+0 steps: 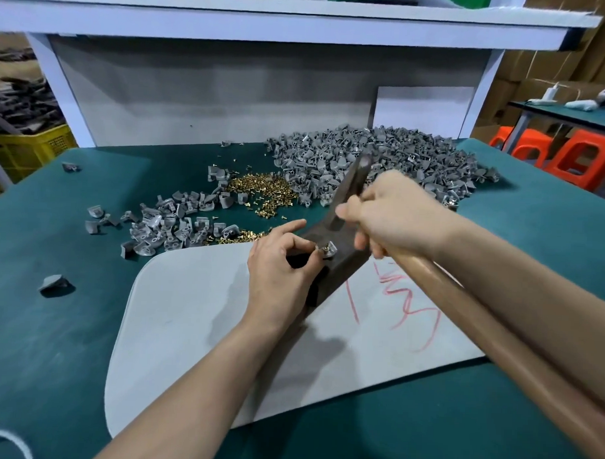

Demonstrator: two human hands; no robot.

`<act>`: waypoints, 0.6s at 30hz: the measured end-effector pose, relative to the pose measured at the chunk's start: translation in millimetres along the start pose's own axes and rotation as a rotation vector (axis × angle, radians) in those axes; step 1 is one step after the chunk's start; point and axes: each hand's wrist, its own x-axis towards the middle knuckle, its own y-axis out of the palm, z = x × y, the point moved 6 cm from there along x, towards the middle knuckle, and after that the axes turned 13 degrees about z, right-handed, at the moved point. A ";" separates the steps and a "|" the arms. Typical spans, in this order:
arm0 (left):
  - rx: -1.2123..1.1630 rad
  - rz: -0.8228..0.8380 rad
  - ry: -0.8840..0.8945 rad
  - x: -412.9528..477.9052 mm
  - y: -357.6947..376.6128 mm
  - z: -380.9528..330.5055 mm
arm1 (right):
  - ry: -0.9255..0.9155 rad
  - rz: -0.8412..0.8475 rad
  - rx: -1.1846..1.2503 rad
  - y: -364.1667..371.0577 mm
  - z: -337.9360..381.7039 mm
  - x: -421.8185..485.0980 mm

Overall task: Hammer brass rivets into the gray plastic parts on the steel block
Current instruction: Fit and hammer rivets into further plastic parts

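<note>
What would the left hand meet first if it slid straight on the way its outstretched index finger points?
Probably the blurred hammer head, held by the right hand, just past the fingertip of the left hand. Depth is unclear: the hammer may be higher, letting the finger pass under it.

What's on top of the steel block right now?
A gray plastic part carrying a brass rivet, pinched by the left hand. That hand covers the near stretch of the steel block, hiding anything there.
</note>
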 end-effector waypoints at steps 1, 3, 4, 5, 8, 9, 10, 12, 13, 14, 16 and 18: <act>-0.002 0.000 0.007 0.1 0.2 0.9 | 0.009 -0.001 -0.053 2.2 -2.4 -3.5; 0.003 0.005 0.003 1.0 1.0 1.0 | 0.029 -0.025 -0.078 3.7 -7.6 -7.4; 0.004 0.007 -0.002 1.3 1.3 0.9 | 0.031 -0.042 -0.078 3.5 -8.7 -8.1; 0.002 0.008 -0.007 1.1 1.7 1.0 | 0.031 -0.053 -0.080 3.5 -8.6 -7.9; 0.004 0.014 0.001 2.4 2.6 0.7 | 0.035 -0.049 -0.099 3.6 -6.0 -5.2; 0.009 0.013 0.005 2.5 2.5 1.0 | 0.038 -0.036 -0.106 5.1 -4.7 -4.1; 0.020 0.012 0.010 2.6 2.4 1.5 | 0.041 -0.017 -0.128 7.2 -2.9 -3.0; 0.043 0.011 0.015 3.0 2.7 1.8 | 0.052 0.028 -0.193 12.0 0.2 -1.7; 0.046 0.010 0.013 2.9 2.4 1.9 | 0.057 0.045 -0.215 13.9 1.4 -1.6; 0.046 0.009 0.009 2.9 2.3 2.3 | 0.061 0.057 -0.231 14.7 2.4 -2.0; 0.046 0.009 -0.004 2.7 2.1 3.3 | 0.069 0.074 -0.269 15.7 4.1 -3.1; 0.035 0.010 -0.017 2.5 2.2 3.4 | 0.074 0.081 -0.286 16.7 5.6 -5.1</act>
